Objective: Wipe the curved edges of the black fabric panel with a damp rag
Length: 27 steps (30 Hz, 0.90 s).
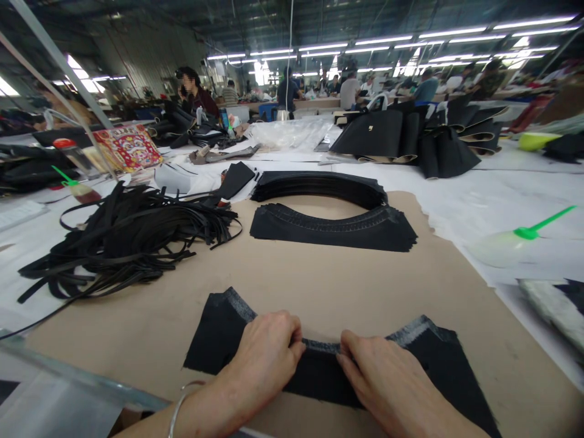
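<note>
Well, head view, black panel [319,380]: it lies on the tan sheet [296,274], right under both hands, its inward-curving edge facing away from the person, a greyish band along that edge.
Left hand [269,350]: over the left half of the black panel, thumb and fingertips brought together, pinching the curved edge just left of its middle; the panel's left end sticks out past the knuckles.
Right hand [381,365]: over the right half of the black panel, thumb and fingers closed on the same edge just right of its middle; the right end spreads out beyond it.
Gap between fingertips: a short run of the black panel's curved edge shows there, the two hands near each other but apart.
Bracelet [176,413]: around the left wrist, on the near left side of the black panel.
Stacked panels [328,237]: straight beyond the black panel, well apart from it, in two piles, one close behind the other.
Black strips [132,234]: a loose tangle, beyond the black panel and to its left.
Squeeze bottle [499,248]: green-nozzled, beyond the black panel and to its right.
Co-workers [351,90]: far beyond the black panel, under rows of strip lights [374,41].
</note>
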Motion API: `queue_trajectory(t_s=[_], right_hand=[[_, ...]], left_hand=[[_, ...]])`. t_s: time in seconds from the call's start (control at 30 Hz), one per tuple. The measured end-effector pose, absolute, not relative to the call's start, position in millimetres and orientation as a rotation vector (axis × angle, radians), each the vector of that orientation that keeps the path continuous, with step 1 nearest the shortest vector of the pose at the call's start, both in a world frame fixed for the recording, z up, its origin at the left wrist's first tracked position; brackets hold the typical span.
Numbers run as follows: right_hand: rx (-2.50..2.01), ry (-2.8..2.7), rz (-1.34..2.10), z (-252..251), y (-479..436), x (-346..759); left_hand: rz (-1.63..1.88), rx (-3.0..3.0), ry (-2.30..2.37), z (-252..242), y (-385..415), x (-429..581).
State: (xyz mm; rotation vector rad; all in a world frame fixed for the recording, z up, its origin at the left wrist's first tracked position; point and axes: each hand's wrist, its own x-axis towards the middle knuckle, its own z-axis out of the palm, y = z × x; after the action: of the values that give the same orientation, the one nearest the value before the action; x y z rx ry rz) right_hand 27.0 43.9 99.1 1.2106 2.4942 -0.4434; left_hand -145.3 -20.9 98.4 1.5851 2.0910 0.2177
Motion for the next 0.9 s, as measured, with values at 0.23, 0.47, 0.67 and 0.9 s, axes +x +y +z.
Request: queue_trajectory(t_s=[0.23,0.47,0.67,0.9], right_hand=[[1.222,2.474,-0.45,99.8,44.3,25.0],[1.2,2.509,-0.422,99.2,43.9,23.2],[1.217,2.558,-0.338,96.0,41.3,23.9],[1.223,2.591,-0.257,87.4,37.2,26.1]], left_hand=[[0.19,1.564,2.101,99.6,-20.5,-144.3],[0.158,1.589,2.115,101.1,-20.3,-142.3],[0.138,1.582,2.132,102.1,-20.7,-139.0],[0.133,1.655,2.138,93.7,-22.3,-135.2]])
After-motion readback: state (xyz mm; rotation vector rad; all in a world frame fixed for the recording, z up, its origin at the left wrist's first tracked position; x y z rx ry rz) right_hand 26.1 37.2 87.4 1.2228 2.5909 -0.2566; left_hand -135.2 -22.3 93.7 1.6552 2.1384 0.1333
